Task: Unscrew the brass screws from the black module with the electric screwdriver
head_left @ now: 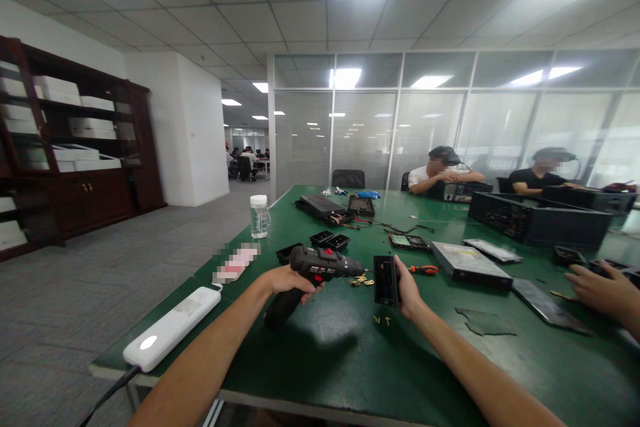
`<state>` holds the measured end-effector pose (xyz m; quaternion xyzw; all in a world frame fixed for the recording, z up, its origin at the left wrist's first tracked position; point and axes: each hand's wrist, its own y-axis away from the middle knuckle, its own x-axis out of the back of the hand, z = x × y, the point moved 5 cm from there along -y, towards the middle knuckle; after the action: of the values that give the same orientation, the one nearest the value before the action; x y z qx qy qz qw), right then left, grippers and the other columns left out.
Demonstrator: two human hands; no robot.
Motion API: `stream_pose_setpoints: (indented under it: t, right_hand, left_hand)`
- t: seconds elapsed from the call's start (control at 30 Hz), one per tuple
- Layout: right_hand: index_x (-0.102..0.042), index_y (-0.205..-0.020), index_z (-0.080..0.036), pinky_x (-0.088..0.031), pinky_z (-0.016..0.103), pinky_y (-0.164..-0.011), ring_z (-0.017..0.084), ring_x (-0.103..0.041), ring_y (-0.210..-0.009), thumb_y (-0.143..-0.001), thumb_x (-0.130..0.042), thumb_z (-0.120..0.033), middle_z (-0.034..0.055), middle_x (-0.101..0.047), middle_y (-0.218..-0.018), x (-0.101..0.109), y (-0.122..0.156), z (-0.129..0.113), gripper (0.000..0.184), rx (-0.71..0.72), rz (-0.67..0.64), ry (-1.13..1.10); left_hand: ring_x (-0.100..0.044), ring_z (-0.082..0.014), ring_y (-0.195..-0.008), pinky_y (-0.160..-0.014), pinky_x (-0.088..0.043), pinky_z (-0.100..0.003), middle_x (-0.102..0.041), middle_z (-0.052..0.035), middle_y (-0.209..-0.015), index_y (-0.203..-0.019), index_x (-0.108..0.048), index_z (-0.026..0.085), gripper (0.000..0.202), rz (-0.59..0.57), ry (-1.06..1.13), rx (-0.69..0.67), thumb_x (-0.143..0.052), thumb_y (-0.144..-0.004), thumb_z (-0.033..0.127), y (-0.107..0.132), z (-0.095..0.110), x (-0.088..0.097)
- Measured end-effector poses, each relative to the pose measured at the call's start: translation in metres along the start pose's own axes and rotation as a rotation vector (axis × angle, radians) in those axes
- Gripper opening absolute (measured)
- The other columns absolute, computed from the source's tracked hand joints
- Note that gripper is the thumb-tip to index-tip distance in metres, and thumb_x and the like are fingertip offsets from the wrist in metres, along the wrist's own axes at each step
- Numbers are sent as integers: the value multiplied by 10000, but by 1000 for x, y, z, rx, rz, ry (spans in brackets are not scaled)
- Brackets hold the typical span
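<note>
My left hand (pixel 293 283) is wrapped round the handle of a black cordless drill (pixel 320 263), whose bit points right. In my right hand (pixel 407 287) is a small black box-shaped housing (pixel 385 281), held upright with its hollow side showing. The drill's bit reaches close to the housing's left side; whether they touch I cannot tell. Small brass-coloured metal pieces (pixel 361 281) lie on the table behind the gap between them. Two small screws (pixel 382 321) rest just below the housing. Behind my right hand lies a screwdriver with an orange and black handle (pixel 424 270).
A white power strip (pixel 173 327) and a clear water bottle (pixel 259 217) stand along the green table's (pixel 320 367) left side. Black trays (pixel 330 240), a silver drive-like box (pixel 470 265) and a computer case (pixel 537 220) lie beyond. A co-worker's hand (pixel 600 287) reaches in at right.
</note>
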<state>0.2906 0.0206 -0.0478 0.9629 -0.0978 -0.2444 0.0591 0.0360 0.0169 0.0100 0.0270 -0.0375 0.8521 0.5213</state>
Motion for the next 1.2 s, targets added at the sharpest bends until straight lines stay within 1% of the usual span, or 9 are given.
stream_pose_setpoints:
  t: [0.27,0.6,0.9,1.07,1.2]
  right_hand:
    - [-580,-690,-174,-442,302,-476,167,-549,-471,-638,-501,-569,24,-590,-544,-1,3,-2,406,30,20,23]
    - [-582,-711,-177,-454,324,-505,181,-564,-495,-636,-498,-575,30,-601,-555,0,3,-1,413,19,9,27]
    - [-584,-713,-171,-443,313,-485,175,-558,-478,-658,-484,-559,25,-595,-555,0,2,-1,404,23,16,17]
    - [-571,-674,-180,-439,302,-474,168,-548,-469,-638,-508,-563,14,-580,-533,1,1,-1,390,18,13,-13]
    - [-567,-674,-181,-439,302,-471,169,-546,-466,-631,-512,-567,15,-577,-526,1,1,0,392,14,12,-4]
  left_hand:
    - [-475,-87,-516,-526,-436,-265,-496,-41,-743,-874,-527,81,317,-17,-11,-6,-621,-614,237,0,1,-1]
    - [-475,-90,-515,-512,-437,-265,-489,-41,-739,-894,-522,79,314,-37,-8,-21,-607,-629,225,0,1,-2]
    - [-476,-87,-518,-528,-440,-264,-493,-33,-725,-880,-531,85,324,-12,-17,-6,-628,-617,246,-1,-2,1]
    - [-479,-88,-523,-531,-442,-268,-499,-45,-759,-903,-530,88,330,-9,-9,0,-623,-623,237,-1,-3,2]
    - [-485,-94,-532,-539,-445,-275,-498,-44,-747,-909,-531,86,313,-22,-11,-4,-609,-637,220,-1,-3,2]
